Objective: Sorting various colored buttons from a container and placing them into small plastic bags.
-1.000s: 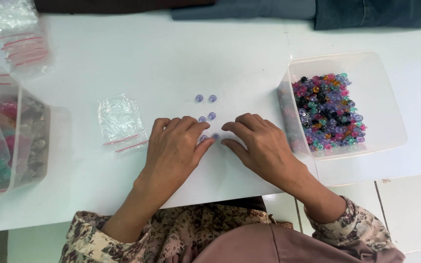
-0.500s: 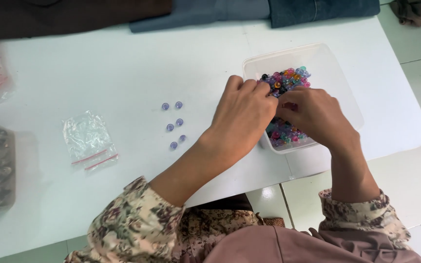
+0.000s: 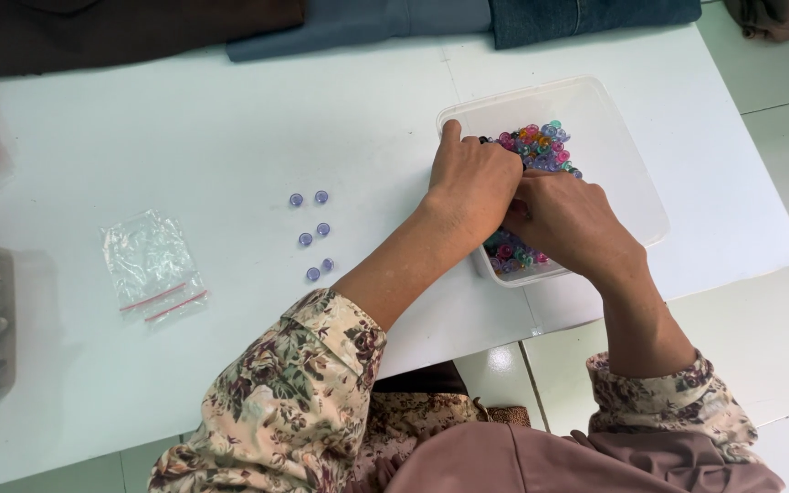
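Left hand (image 3: 472, 183) and right hand (image 3: 570, 222), touching, dig in the tray (image 3: 627, 173) of beads (image 3: 541, 146); grip cannot be told.

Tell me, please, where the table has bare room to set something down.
Free: the wide patch between the six beads and the tray, and the stretch above the bags. Crowded: the tray, where both hands dig into beads.
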